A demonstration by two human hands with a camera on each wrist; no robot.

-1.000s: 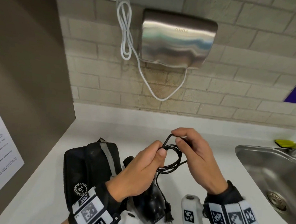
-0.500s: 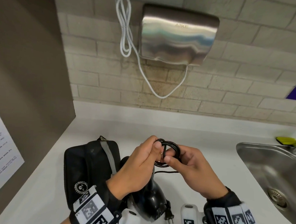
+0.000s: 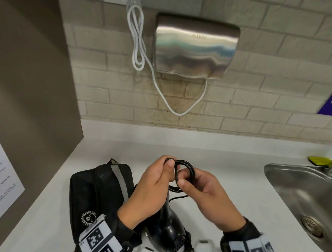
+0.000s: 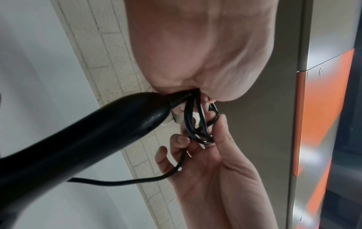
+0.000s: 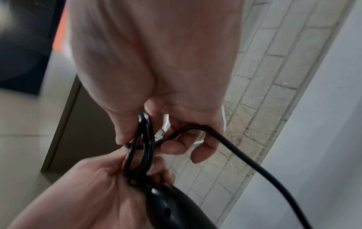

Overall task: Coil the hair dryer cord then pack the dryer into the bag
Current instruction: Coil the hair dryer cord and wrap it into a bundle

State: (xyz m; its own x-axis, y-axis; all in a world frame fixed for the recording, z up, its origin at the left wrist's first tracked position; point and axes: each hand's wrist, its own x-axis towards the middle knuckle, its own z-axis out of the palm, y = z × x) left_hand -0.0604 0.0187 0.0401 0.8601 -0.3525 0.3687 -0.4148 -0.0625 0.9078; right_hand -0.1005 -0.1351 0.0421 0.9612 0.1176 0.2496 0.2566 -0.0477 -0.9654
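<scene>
The black hair dryer (image 3: 168, 232) hangs below my hands, its handle (image 4: 82, 139) rising to my left hand (image 3: 153, 186). That hand grips the top of the handle and pinches the small coil of black cord (image 3: 185, 172) (image 4: 197, 127) (image 5: 141, 147). My right hand (image 3: 205, 195) pinches the coil's other side, with a loose strand (image 5: 245, 155) running over its fingers. The plug (image 3: 189, 250) dangles beside the dryer body. The black bag (image 3: 99, 198) lies on the white counter (image 3: 227, 165) just left of my left wrist, partly hidden by it.
A steel sink (image 3: 309, 200) is set into the counter at the right, with a yellow sponge (image 3: 320, 161) behind it. A steel hand dryer (image 3: 194, 47) and its white cable (image 3: 139, 51) hang on the brick wall. A brown panel (image 3: 29, 96) bounds the left side.
My right hand has come down from its raised loop and closed in against my left. The wide loop of cord has tightened into a small coil held between both hands.
</scene>
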